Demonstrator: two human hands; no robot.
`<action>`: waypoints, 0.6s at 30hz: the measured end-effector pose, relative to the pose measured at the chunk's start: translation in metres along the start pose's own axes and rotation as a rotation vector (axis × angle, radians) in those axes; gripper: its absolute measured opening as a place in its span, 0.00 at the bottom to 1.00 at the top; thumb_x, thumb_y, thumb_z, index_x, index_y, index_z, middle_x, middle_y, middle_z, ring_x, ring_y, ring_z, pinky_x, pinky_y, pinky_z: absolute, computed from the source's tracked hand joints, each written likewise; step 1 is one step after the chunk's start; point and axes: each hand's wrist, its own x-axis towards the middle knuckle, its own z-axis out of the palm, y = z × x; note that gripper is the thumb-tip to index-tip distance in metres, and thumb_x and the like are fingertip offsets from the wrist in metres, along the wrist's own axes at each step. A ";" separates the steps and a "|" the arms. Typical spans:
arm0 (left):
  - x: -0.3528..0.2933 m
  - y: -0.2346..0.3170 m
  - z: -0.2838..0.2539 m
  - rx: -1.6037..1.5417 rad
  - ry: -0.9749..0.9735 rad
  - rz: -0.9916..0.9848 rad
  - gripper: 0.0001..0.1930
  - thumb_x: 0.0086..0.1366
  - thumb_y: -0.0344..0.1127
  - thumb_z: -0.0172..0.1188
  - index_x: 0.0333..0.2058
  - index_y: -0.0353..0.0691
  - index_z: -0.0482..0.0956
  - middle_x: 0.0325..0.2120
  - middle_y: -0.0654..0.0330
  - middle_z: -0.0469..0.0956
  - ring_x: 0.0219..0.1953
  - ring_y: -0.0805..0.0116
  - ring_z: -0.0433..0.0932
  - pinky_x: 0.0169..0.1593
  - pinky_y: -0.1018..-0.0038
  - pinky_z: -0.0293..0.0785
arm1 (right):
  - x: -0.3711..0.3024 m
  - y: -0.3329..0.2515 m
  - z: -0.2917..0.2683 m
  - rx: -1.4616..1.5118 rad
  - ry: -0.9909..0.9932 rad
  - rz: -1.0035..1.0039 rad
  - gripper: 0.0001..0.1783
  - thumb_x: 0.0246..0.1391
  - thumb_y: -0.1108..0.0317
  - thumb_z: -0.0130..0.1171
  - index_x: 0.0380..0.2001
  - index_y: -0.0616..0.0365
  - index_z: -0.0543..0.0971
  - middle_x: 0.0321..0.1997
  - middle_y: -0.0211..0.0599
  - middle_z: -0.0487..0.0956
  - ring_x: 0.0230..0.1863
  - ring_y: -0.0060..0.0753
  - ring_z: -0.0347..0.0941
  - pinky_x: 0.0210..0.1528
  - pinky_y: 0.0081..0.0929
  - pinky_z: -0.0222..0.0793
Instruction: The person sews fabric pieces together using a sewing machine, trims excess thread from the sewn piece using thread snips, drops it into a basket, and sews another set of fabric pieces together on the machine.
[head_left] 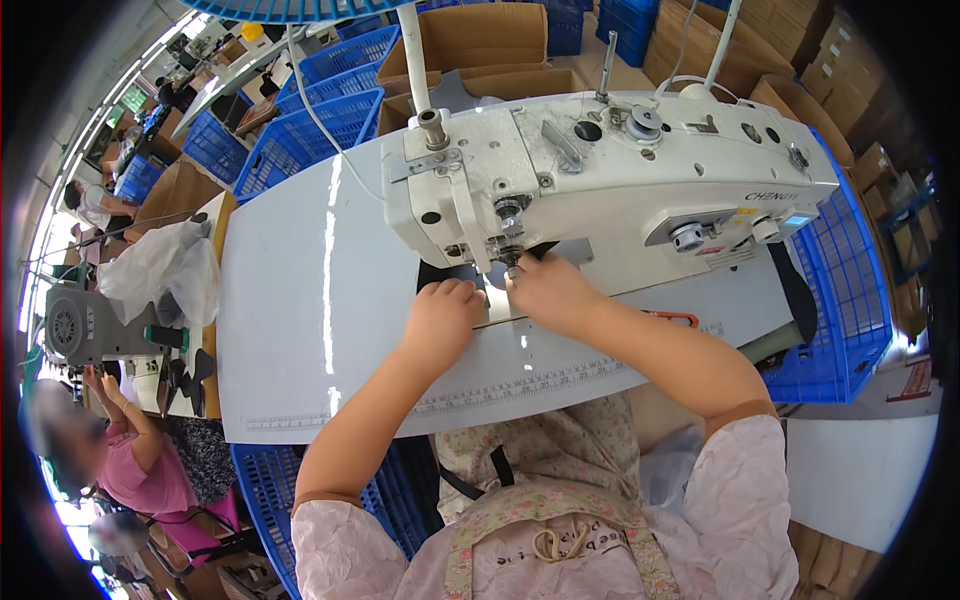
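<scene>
A white industrial sewing machine point(620, 170) stands on a pale table. Its needle area point(508, 255) is right above my hands. A black piece of material point(430, 274) lies under the head, partly covered by my fingers. My left hand point(445, 312) rests just left of the needle, fingers curled and closed on the near edge of the black piece. Close by the presser foot, my right hand point(548, 290) has its fingers pressed together on the right part of that piece. The fingertips of both hands are partly hidden.
An orange-handled tool point(675, 318) lies beside my right forearm. A ruler scale point(470, 392) runs along the table's near edge. Blue crates point(840, 270) stand right and behind, with cardboard boxes point(480, 40) at the back. At far left a person in pink point(150, 460) works at another machine.
</scene>
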 end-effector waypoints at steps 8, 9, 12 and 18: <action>0.008 -0.004 -0.001 -0.295 -0.012 -0.180 0.09 0.50 0.24 0.57 0.31 0.41 0.81 0.33 0.60 0.80 0.39 0.60 0.78 0.40 0.63 0.75 | -0.002 -0.001 0.001 0.032 0.010 0.017 0.04 0.34 0.71 0.62 0.19 0.56 0.80 0.24 0.31 0.79 0.39 0.35 0.72 0.31 0.30 0.70; 0.009 -0.004 -0.001 -0.299 -0.019 -0.189 0.09 0.50 0.24 0.57 0.31 0.41 0.81 0.33 0.60 0.80 0.40 0.59 0.78 0.41 0.63 0.75 | -0.001 -0.001 0.001 0.031 0.009 0.018 0.04 0.34 0.71 0.62 0.19 0.56 0.80 0.24 0.31 0.79 0.39 0.35 0.72 0.31 0.30 0.70; 0.008 -0.003 0.001 -0.302 -0.029 -0.195 0.10 0.50 0.24 0.57 0.32 0.40 0.81 0.34 0.60 0.80 0.40 0.59 0.78 0.42 0.63 0.75 | 0.001 -0.004 -0.002 0.009 -0.022 0.021 0.04 0.35 0.71 0.62 0.20 0.56 0.80 0.23 0.31 0.78 0.39 0.35 0.73 0.30 0.28 0.70; 0.011 -0.004 0.006 -0.239 -0.045 -0.172 0.11 0.51 0.24 0.57 0.35 0.40 0.79 0.36 0.58 0.79 0.43 0.58 0.76 0.44 0.62 0.74 | 0.006 -0.007 -0.006 0.007 0.031 0.052 0.02 0.35 0.72 0.61 0.18 0.57 0.80 0.23 0.33 0.79 0.39 0.35 0.74 0.28 0.28 0.72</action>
